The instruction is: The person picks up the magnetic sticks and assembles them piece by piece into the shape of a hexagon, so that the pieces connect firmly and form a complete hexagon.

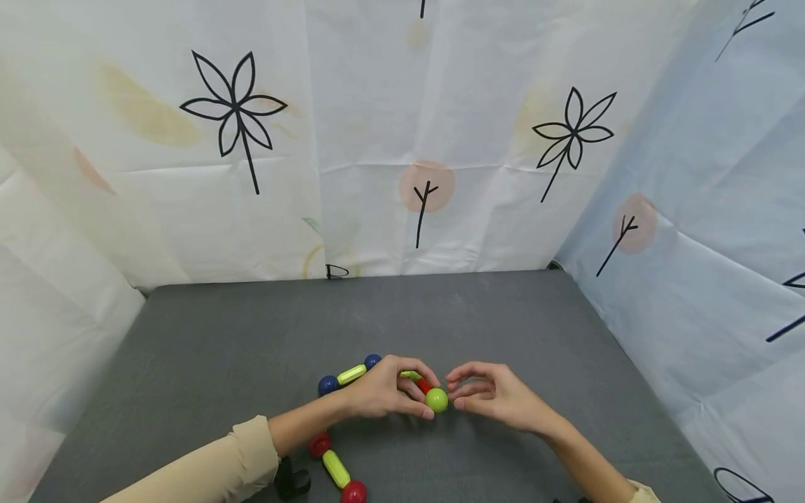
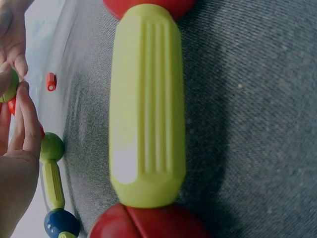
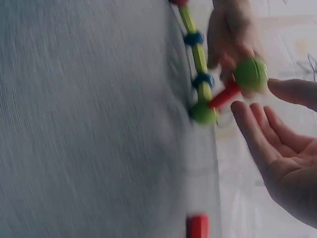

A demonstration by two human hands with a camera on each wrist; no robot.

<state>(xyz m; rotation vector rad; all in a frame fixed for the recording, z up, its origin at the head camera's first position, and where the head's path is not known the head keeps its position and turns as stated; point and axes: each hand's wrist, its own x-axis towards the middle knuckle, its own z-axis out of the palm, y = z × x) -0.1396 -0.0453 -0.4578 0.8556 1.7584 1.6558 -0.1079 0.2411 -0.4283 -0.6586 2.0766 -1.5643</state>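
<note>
A chain of toy balls and rods curves across the table. My left hand (image 1: pixel 383 388) has its thumb and fingers around the green ball (image 1: pixel 437 400) at the chain's end, which sits on a red rod (image 3: pixel 225 95). That rod leads down to another green ball (image 3: pixel 203 113). Close to the held ball is my right hand (image 1: pixel 497 395), its fingers loosely bent with nothing between them; the thumb tip is right at the ball's edge in the right wrist view. Behind the left hand, part of the chain is hidden.
Yellow-green rods (image 1: pixel 351 374) link blue balls (image 1: pixel 328 385) at the chain's far side. Nearer me, a ribbed yellow-green rod (image 2: pixel 147 104) joins two red balls (image 1: pixel 354 491). A loose red rod (image 2: pixel 51 82) lies on the grey table (image 1: pixel 251 328). Patterned cloth (image 1: pixel 371 230) hangs around it.
</note>
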